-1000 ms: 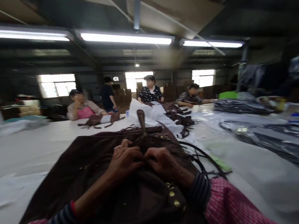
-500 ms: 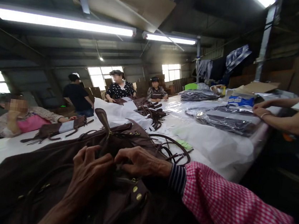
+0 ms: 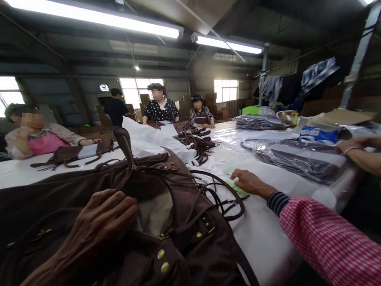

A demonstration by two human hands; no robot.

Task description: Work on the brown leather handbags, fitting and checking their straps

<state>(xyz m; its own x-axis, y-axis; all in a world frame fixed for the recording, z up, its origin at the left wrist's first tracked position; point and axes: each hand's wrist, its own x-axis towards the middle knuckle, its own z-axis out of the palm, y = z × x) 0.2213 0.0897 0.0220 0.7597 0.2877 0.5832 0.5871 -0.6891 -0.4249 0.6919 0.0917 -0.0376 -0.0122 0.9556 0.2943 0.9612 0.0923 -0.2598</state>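
Note:
A large dark brown bag (image 3: 192,207) with brass studs lies in front of me. Its zipped mouth gapes, showing the pale lining (image 3: 155,208). My left hand (image 3: 106,216) is closed over the near left edge of that opening, fingers wrapped on the brown fabric. Off the bag to the right, my right hand (image 3: 249,183) hovers at some light green slips (image 3: 240,190) on the table. Its fingers are bent and partly apart, and nothing shows in them. The bag's thin dark straps (image 3: 221,178) loop between the bag and the slips.
The white-covered table (image 3: 255,242) holds plastic-wrapped brown bags (image 3: 299,157), a pile of brown straps (image 3: 199,141) and a blue packet (image 3: 318,133). Several people are around it; one person's arms (image 3: 378,153) reach in from the right.
My right hand has left the bag's opening and moved right to the green slips. The bag's mouth now gapes wider, and my left hand stays on its edge.

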